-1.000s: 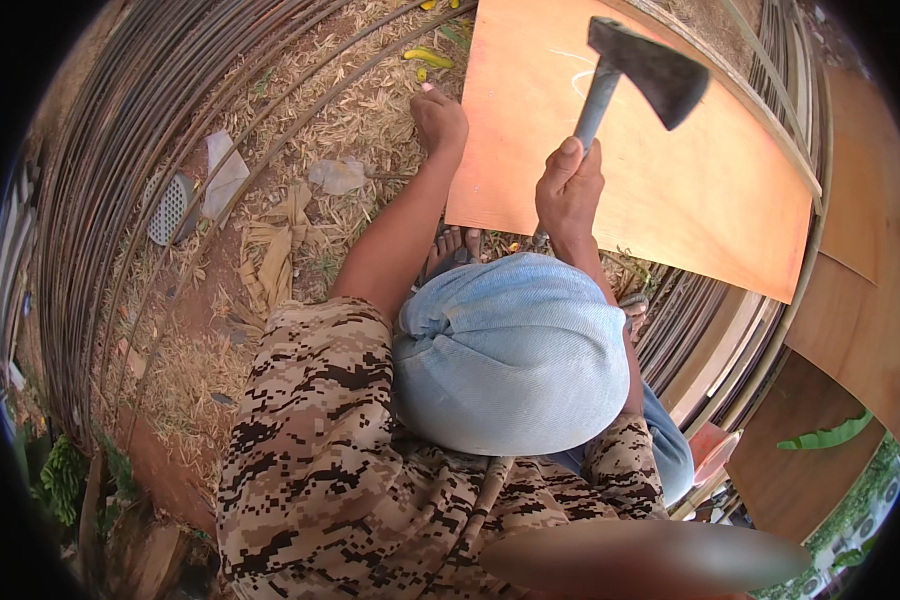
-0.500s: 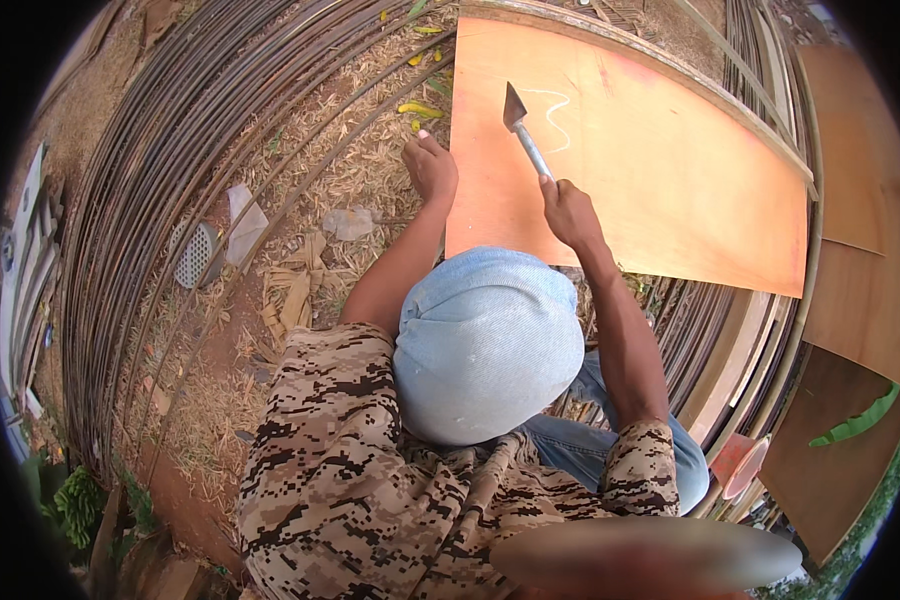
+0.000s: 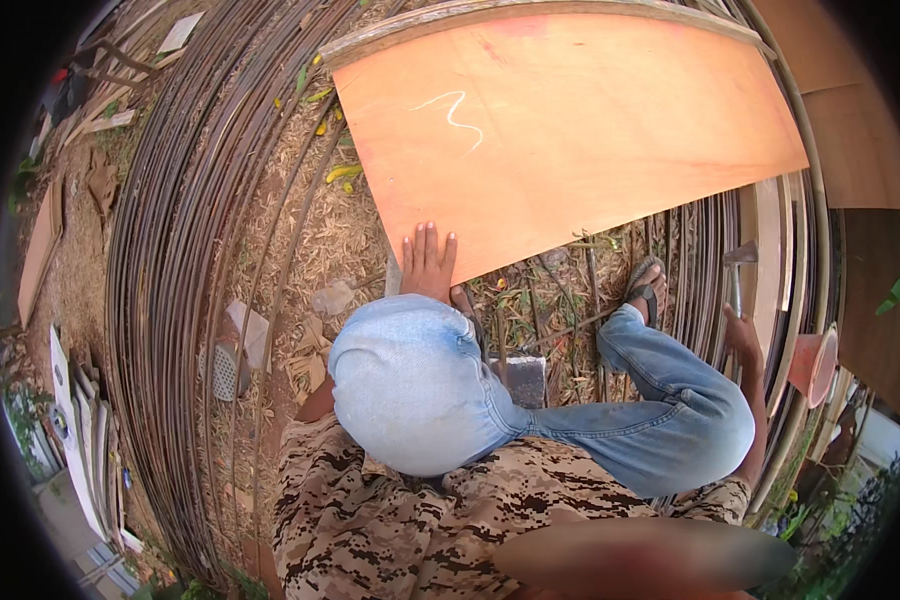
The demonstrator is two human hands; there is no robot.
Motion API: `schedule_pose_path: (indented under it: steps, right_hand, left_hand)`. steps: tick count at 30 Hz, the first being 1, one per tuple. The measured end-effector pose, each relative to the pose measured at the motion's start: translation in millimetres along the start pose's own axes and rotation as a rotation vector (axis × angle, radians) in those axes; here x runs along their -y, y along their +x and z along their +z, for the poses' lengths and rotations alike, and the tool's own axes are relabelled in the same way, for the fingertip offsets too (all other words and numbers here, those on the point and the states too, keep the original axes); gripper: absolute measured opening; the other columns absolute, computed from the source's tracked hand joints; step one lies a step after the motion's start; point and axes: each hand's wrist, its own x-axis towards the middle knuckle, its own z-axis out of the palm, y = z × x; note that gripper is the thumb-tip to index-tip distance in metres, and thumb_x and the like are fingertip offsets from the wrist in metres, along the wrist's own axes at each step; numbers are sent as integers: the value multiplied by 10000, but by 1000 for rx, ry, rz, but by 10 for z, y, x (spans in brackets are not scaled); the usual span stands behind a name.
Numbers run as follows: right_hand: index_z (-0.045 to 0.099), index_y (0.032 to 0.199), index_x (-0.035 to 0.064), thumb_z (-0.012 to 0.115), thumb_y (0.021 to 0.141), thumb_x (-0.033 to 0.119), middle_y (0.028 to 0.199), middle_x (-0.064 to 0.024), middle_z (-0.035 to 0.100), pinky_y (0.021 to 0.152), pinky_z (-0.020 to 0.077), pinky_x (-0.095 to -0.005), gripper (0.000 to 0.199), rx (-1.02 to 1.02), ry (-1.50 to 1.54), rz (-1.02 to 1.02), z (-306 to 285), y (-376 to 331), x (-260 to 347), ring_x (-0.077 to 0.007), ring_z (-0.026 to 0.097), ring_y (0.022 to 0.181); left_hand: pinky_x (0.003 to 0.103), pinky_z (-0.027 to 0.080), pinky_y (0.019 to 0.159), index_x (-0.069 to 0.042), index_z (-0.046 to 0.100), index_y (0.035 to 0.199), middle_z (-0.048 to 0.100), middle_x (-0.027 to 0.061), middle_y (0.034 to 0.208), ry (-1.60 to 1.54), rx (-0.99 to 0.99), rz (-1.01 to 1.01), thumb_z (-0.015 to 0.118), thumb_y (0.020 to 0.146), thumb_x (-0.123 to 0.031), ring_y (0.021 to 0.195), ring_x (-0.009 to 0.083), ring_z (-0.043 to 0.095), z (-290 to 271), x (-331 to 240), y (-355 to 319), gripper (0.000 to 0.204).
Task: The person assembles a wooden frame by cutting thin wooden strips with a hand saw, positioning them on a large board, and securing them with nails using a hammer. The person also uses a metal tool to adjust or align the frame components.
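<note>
An orange-brown plywood board [image 3: 610,130] with a wavy white line on its upper left part lies in front of me. My left hand [image 3: 429,265] rests flat on the board's near left corner, fingers stretched out and holding nothing. Off to the right, beyond my bent knee, my right hand [image 3: 741,335] grips the handle of a small trowel [image 3: 736,285]. The trowel's blade points away from me, above long timber strips beside the board. My knee and leg partly hide the right forearm.
Long rusty steel bars [image 3: 170,250] curve along the left, with more bars under the board. A wooden batten [image 3: 540,8] runs along the board's far edge. An orange bucket [image 3: 815,367] stands at the right. A grey block [image 3: 522,380] sits between my legs.
The trowel has moved from over the board to the far right in my right hand. My left hand has shifted from beside the board's left edge onto its near corner. The view has turned.
</note>
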Motion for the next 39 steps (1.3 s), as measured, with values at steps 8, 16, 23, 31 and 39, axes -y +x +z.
schedule_pose_path:
  steps: [8, 16, 23, 31, 39]
  right_hand:
    - [495, 818, 97, 601, 983, 533, 595, -11, 426, 443, 399, -354, 478, -98, -60, 83, 1567, 370, -1596, -149, 473, 487]
    - [543, 870, 62, 610, 978, 515, 628, -61, 492, 508, 440, -377, 471, -148, -180, 4, 1865, 446, -1284, -192, 535, 547]
    - [585, 914, 31, 618, 973, 499, 658, -104, 551, 565, 476, -397, 473, -170, -262, -9, 1823, 578, -1290, -229, 589, 600]
    - [632, 966, -5, 627, 968, 480, 691, -154, 617, 630, 517, -420, 485, -181, -441, -127, 1144, 699, -1359, -272, 651, 660]
    - [633, 1228, -14, 591, 1008, 359, 891, -211, 705, 750, 526, -401, 434, -164, -421, -629, 281, 304, 638, -301, 695, 816]
  left_hand:
    - [574, 347, 1171, -42, 396, 1534, 382, 328, 1517, 26, 141, 114, 699, 716, -63, 1450, 446, 377, -1621, 198, 315, 873]
    - [302, 584, 848, 9, 660, 1323, 743, 78, 1065, -397, 74, -2, 686, 869, -44, 914, 121, 692, -4047, 981, 1325, 457]
    - [298, 550, 896, -36, 650, 1357, 747, 88, 1099, -248, 71, 94, 686, 867, -10, 983, 121, 677, -3901, 1168, 1360, 492]
    - [283, 557, 907, 16, 625, 1356, 721, 74, 1124, -404, 122, 104, 645, 847, 75, 999, 131, 682, -4170, 1346, 1531, 513]
    - [225, 558, 680, 14, 747, 1062, 743, 27, 868, -458, 57, -111, 794, 851, -79, 731, 63, 667, -4940, 1684, 2157, 236]
